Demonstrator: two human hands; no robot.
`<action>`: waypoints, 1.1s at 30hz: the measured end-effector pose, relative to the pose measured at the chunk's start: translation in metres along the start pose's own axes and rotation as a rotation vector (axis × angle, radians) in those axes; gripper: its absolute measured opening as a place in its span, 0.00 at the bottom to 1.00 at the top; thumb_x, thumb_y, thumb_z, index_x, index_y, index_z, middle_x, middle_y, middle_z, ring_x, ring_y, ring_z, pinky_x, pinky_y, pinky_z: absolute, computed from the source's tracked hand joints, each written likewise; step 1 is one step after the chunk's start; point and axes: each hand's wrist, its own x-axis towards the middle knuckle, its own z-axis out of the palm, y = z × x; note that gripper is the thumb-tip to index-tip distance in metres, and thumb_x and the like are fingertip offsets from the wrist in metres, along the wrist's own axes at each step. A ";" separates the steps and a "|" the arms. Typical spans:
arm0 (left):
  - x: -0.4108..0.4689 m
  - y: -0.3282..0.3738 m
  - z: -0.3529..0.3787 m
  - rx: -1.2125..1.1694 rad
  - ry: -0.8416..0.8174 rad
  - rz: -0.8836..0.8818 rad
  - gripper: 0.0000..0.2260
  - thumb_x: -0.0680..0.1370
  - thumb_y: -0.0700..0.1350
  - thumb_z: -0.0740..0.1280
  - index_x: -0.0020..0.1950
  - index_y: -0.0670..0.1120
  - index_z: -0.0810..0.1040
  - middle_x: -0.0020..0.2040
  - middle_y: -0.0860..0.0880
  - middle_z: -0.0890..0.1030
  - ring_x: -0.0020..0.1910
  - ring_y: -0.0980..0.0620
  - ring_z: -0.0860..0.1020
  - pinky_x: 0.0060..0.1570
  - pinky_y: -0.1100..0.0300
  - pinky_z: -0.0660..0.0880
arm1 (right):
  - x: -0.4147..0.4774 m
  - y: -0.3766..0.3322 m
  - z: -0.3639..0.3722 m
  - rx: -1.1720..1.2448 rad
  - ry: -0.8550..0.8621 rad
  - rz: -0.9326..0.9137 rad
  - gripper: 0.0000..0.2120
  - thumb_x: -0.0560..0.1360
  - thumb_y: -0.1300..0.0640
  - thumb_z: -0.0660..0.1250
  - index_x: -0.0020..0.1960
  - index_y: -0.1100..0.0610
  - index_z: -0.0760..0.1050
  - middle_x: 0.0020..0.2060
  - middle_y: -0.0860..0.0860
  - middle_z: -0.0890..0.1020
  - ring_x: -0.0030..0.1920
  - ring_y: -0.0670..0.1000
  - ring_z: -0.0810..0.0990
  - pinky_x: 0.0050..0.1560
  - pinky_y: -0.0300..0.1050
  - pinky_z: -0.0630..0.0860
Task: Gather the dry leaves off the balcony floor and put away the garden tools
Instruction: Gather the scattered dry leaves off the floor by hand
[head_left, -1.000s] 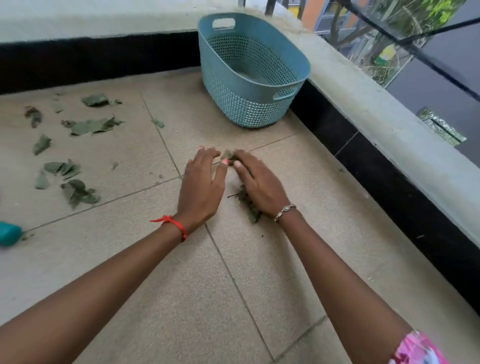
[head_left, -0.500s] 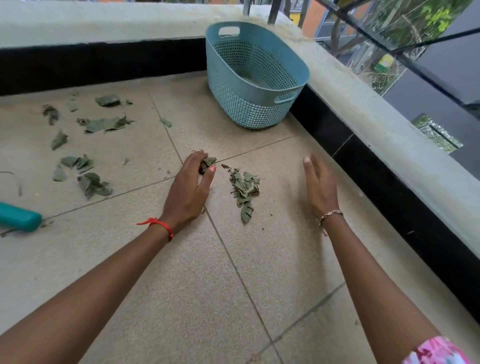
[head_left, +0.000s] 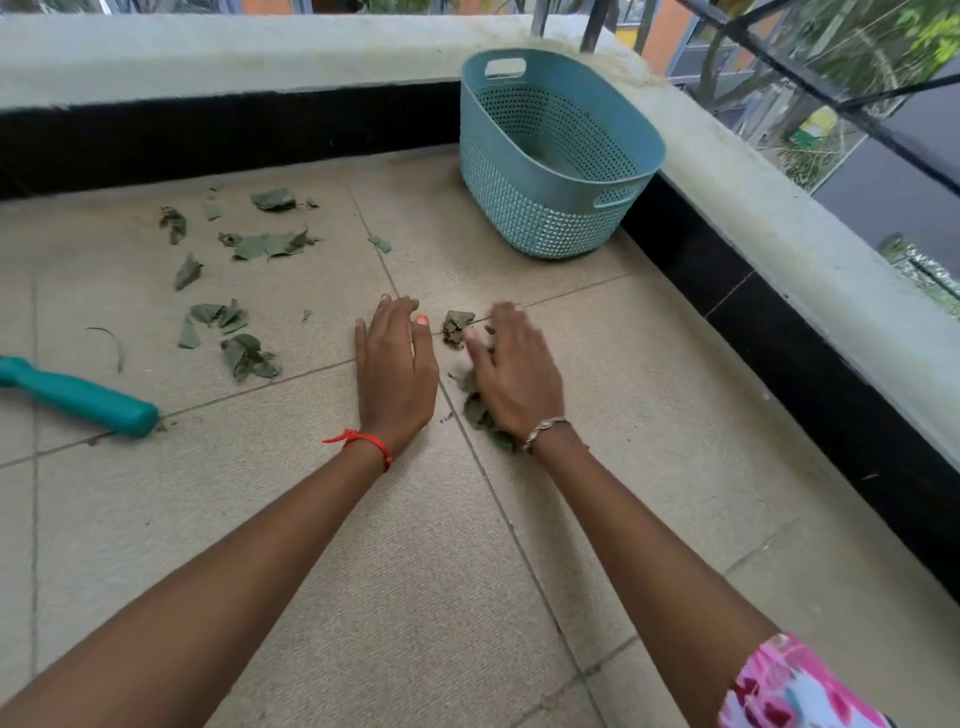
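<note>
The beige tiled balcony floor (head_left: 291, 519) carries scattered dry green leaves (head_left: 267, 244) far left, a teal plastic tool handle (head_left: 83, 397) left, and a perforated blue plastic basket (head_left: 524, 218) far right.

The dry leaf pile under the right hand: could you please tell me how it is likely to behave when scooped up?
Probably very light and loose: the dry leaf pile is made of curled, separate pieces, so bits may slip out from under the right hand. It is likely brittle too, since small crumbs lie on the floor beside it.

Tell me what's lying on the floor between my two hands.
In the head view, a small clump of dry leaves lies between the left hand and the right hand, near their fingertips. More leaves show under the right palm.
</note>
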 end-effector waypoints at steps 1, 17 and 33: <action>0.000 -0.001 -0.001 0.025 0.006 -0.013 0.24 0.78 0.50 0.47 0.66 0.40 0.72 0.68 0.45 0.72 0.73 0.50 0.62 0.75 0.52 0.47 | -0.001 -0.011 0.005 0.042 -0.021 -0.066 0.31 0.80 0.40 0.43 0.76 0.58 0.53 0.75 0.54 0.57 0.75 0.50 0.53 0.74 0.45 0.48; 0.000 0.003 -0.016 -0.325 0.081 -0.183 0.15 0.82 0.43 0.56 0.64 0.41 0.76 0.62 0.47 0.78 0.57 0.60 0.72 0.53 0.77 0.65 | -0.056 -0.024 0.005 0.215 -0.012 -0.013 0.39 0.74 0.32 0.48 0.76 0.52 0.45 0.76 0.50 0.52 0.75 0.46 0.51 0.74 0.45 0.49; 0.049 -0.060 -0.091 0.423 0.488 -0.101 0.18 0.73 0.52 0.61 0.56 0.41 0.70 0.64 0.40 0.69 0.69 0.43 0.63 0.70 0.55 0.52 | 0.038 -0.091 0.049 0.141 -0.143 -0.474 0.38 0.75 0.36 0.57 0.75 0.57 0.52 0.75 0.52 0.57 0.75 0.49 0.53 0.75 0.46 0.51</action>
